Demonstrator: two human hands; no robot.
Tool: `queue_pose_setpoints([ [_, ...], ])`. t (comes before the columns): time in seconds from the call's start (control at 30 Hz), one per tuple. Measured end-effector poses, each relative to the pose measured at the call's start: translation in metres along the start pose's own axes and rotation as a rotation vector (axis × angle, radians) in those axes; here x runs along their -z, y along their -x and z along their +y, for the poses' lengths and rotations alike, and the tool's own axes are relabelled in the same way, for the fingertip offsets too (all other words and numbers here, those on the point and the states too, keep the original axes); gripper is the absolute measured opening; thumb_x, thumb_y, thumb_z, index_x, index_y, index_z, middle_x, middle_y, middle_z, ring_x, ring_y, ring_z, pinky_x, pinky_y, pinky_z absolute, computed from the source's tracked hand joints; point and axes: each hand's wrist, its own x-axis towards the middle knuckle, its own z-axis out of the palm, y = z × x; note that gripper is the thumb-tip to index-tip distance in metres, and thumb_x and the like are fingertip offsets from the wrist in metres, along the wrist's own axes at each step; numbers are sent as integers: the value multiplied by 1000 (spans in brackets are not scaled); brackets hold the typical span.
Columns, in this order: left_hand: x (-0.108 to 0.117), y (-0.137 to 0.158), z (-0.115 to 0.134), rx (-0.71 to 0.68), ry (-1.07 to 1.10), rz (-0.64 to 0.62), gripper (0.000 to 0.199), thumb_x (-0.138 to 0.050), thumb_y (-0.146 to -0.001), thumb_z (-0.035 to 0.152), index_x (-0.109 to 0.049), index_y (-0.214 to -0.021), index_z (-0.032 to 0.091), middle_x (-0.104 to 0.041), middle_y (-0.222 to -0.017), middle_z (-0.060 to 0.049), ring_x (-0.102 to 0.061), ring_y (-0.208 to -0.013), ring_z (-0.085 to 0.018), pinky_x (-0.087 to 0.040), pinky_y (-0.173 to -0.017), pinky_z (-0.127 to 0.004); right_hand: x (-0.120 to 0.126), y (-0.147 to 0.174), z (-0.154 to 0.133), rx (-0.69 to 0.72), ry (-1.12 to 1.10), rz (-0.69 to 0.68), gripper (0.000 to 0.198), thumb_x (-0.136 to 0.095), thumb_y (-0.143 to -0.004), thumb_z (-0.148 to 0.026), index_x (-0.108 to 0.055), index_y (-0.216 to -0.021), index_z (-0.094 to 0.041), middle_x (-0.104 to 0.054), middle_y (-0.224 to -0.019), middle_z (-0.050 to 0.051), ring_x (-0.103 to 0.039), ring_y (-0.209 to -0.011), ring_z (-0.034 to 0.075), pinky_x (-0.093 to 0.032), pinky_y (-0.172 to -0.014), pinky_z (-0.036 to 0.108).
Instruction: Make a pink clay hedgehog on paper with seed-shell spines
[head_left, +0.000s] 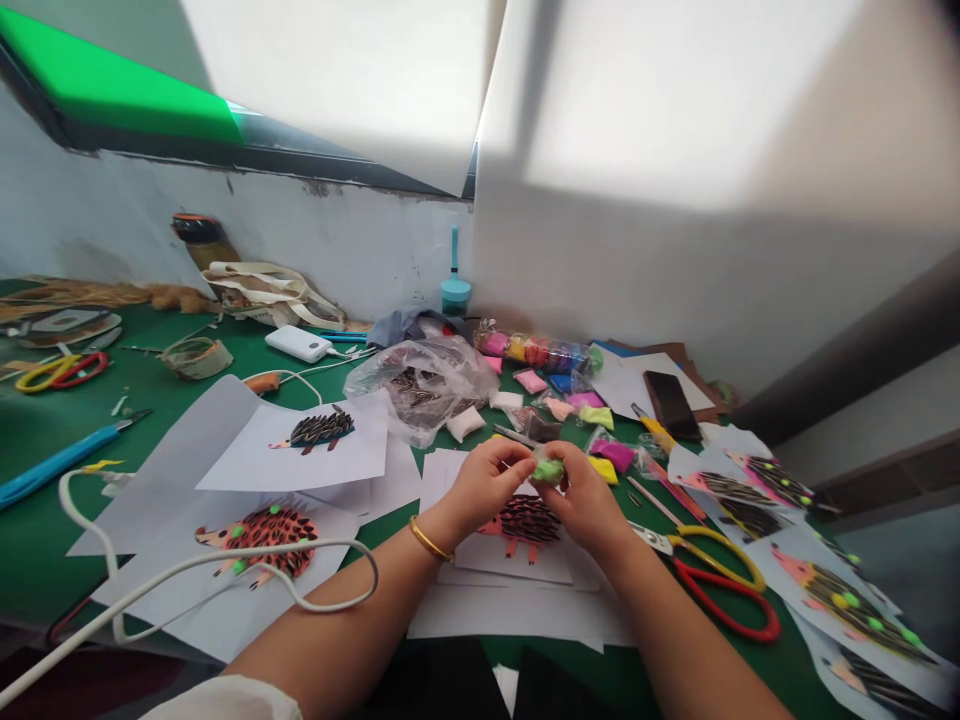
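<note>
A light green lump of modelling clay point(549, 469), seemingly in a clear wrapper, is between my two hands. My right hand point(589, 505) curls around it from the right, fingers closed on it. From the left, my left hand point(487, 482), with a gold bangle at the wrist, pinches at its edge. Directly below the hands lies a paper with a pink hedgehog point(529, 525) covered in dark seeds, partly hidden by my fingers. More white sheets point(517, 612) are stacked under it.
Scissors point(724, 580) lie right of my right arm, near several finished hedgehog sheets point(847, 590). Behind my hands are clay packets point(596, 418) and a plastic bag of seeds point(424, 385). A white cable point(247, 552) loops across the left sheets; a blue craft knife point(67, 460) lies far left.
</note>
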Motion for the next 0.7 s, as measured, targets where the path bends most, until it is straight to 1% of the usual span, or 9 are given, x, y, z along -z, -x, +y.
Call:
queue_pose_setpoints([
  [0.1,0,-2,-3,102,164,-15,22,-58,-82,36,-66,-77,16,-63,-73,-3,-56,-69,-14,-46,-65,-25,4,-2,-3,82,-38,11,16,-53,-87,-34,-60,-96,-23,-58,-111,9,-56,-105,23,-47,-88,36],
  [0.17,0,-5,-6,180,254,-7,23,-59,-81,37,-65,-75,15,-60,-67,-2,-54,-63,-12,-45,-61,-24,5,-3,-2,89,-40,25,21,-50,-89,-35,-61,-103,-24,-57,-116,9,-54,-109,23,-46,-90,35],
  [0.27,0,-7,-9,217,236,82,21,-62,-79,36,-64,-78,15,-59,-66,0,-54,-61,-11,-44,-58,-23,6,-2,0,29,-62,71,33,-50,-89,-36,-53,-119,-23,-61,-115,9,-58,-100,22,-48,-84,34],
  [0.37,-2,-5,-11,132,142,167,17,-62,-79,30,-60,-90,18,-57,-66,3,-53,-61,-10,-43,-57,-21,5,-1,0,-22,-87,79,31,-51,-89,-37,-55,-115,-21,-66,-102,7,-60,-83,19,-49,-74,31],
  [0.43,-2,-3,-11,50,64,171,15,-59,-80,26,-58,-94,20,-55,-66,4,-52,-61,-10,-42,-58,-21,6,-1,-1,-7,-88,70,26,-50,-90,-38,-59,-108,-22,-66,-98,6,-60,-81,19,-48,-73,31],
  [0.5,-2,0,-10,-31,-43,143,12,-57,-83,24,-60,-93,20,-59,-73,2,-54,-66,-11,-44,-62,-22,8,-1,-4,15,-91,82,24,-49,-91,-37,-61,-106,-23,-67,-99,5,-60,-85,20,-48,-76,31],
  [0.6,1,1,-6,-135,-191,93,18,-52,-87,24,-65,-98,21,-64,-93,-4,-58,-86,-15,-45,-79,-27,10,-3,-5,34,-90,102,20,-49,-91,-34,-63,-103,-24,-67,-101,4,-60,-91,20,-47,-81,32],
  [0.63,2,1,-4,-158,-230,73,20,-50,-88,25,-65,-101,21,-65,-97,-5,-57,-91,-16,-45,-84,-29,10,-3,-4,41,-86,106,19,-49,-91,-33,-63,-102,-24,-67,-101,4,-60,-92,20,-47,-82,33],
  [0.7,5,0,-2,-175,-285,23,23,-49,-90,28,-66,-105,22,-65,-100,-5,-57,-94,-17,-44,-86,-30,10,-3,-3,62,-71,107,18,-49,-91,-32,-63,-100,-24,-66,-100,4,-60,-93,21,-47,-82,33],
])
